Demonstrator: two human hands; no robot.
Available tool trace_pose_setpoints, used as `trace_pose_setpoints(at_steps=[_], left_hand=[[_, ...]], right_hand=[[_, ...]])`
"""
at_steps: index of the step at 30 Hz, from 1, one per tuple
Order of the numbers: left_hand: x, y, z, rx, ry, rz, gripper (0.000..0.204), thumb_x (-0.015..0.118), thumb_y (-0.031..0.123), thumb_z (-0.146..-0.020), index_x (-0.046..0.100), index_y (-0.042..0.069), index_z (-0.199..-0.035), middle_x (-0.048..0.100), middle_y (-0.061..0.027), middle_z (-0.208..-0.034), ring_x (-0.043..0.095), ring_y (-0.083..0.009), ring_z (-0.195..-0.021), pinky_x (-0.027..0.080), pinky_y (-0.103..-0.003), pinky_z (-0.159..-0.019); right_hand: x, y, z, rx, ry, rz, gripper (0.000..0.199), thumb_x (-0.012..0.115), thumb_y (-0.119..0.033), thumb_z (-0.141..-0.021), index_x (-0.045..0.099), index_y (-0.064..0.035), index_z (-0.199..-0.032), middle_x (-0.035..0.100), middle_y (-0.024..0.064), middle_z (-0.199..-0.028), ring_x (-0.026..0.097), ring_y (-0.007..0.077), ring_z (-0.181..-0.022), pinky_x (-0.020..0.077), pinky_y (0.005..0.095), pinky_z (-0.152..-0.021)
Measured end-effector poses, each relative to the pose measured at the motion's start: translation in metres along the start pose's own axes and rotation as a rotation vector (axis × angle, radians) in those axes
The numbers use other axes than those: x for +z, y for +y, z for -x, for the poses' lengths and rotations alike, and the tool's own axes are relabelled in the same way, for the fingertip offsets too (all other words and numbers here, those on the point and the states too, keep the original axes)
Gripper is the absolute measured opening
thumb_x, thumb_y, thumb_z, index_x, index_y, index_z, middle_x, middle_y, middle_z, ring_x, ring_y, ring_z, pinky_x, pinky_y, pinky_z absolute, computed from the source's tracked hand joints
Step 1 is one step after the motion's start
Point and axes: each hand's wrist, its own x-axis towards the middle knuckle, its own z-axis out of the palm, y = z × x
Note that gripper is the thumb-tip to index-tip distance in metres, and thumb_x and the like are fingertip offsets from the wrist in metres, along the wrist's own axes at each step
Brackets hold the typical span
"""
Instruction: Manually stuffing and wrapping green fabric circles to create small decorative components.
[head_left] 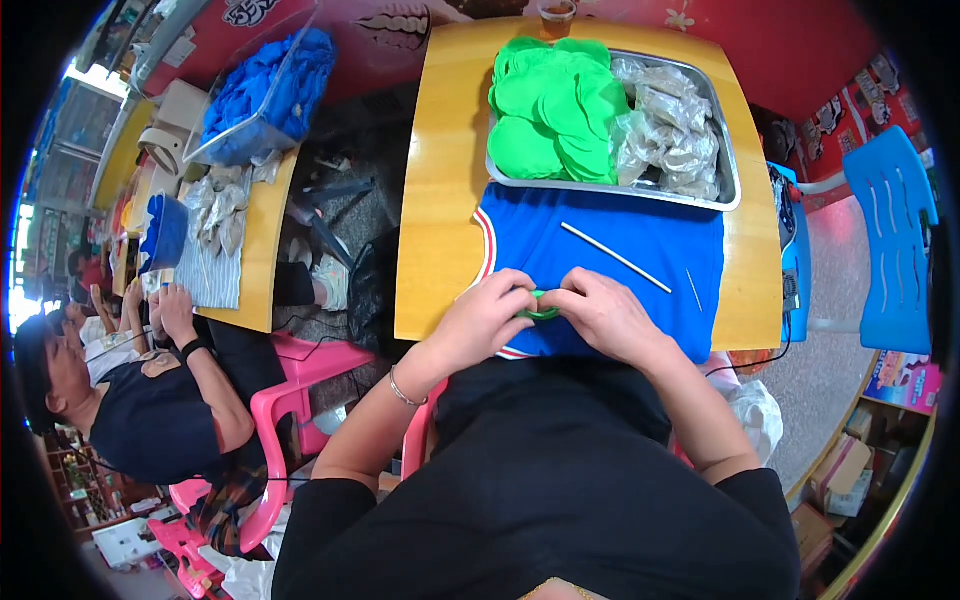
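Observation:
My left hand and my right hand meet at the table's near edge, over a blue cloth with red-and-white trim. Both are closed, fingertips pinching a small bright green fabric piece between them. Fingers cover much of it, so its full shape is hidden. Beyond them on the cloth lie a pale thin stick and, farther right, a finer needle-like rod. A metal tray at the far side holds a pile of rounded flat green fabric pieces beside clear bags of greyish material.
A cup of brown drink stands on the yellow table behind the tray. Blue chairs are at right. At left, a person sits by another table with a clear bin of blue pieces. A pink chair stands between.

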Motion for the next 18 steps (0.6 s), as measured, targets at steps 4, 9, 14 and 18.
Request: trace_pose_setpoints(at_steps=[4, 9, 14, 18], left_hand=[[0.005, -0.001, 0.0, -0.154, 0.082, 0.254, 0.027, 0.067, 0.005, -0.072, 0.053, 0.004, -0.096, 0.055, -0.0113, -0.096, 0.056, -0.0292, -0.088, 0.046, -0.034, -0.075], [0.016, -0.002, 0.001, -0.247, 0.194, 0.305, 0.032, 0.067, 0.004, -0.073, 0.053, 0.003, -0.101, 0.056, -0.0126, -0.097, 0.057, -0.0294, -0.087, 0.046, -0.035, -0.075], [0.017, -0.002, -0.002, -0.148, 0.162, 0.191, 0.035, 0.071, 0.003, -0.07, 0.055, 0.002, -0.101, 0.056, -0.0096, -0.094, 0.058, -0.0209, -0.081, 0.048, -0.03, -0.07], [0.018, -0.005, -0.001, -0.147, 0.136, 0.256, 0.033, 0.071, 0.003, -0.069, 0.056, 0.002, -0.099, 0.056, -0.0092, -0.092, 0.057, -0.0203, -0.08, 0.048, -0.029, -0.069]], right_hand=[[-0.003, -0.002, -0.008, -0.06, -0.029, 0.073, 0.021, 0.064, -0.015, -0.075, 0.06, -0.0161, -0.095, 0.05, 0.0049, -0.08, 0.054, 0.023, -0.074, 0.0432, 0.0356, -0.063], [0.002, 0.002, -0.014, -0.083, -0.005, 0.146, 0.018, 0.068, -0.016, -0.072, 0.058, -0.0121, -0.086, 0.052, 0.0045, -0.081, 0.054, 0.0223, -0.075, 0.0429, 0.035, -0.062], [-0.002, 0.006, -0.009, -0.06, -0.035, 0.141, 0.017, 0.066, -0.019, -0.073, 0.053, -0.0113, -0.08, 0.049, 0.004, -0.076, 0.055, 0.0213, -0.074, 0.0438, 0.0352, -0.061], [-0.002, 0.006, -0.01, -0.081, -0.043, 0.093, 0.016, 0.066, -0.016, -0.072, 0.053, -0.0102, -0.079, 0.051, 0.0033, -0.077, 0.055, 0.0212, -0.073, 0.0447, 0.0344, -0.061]])
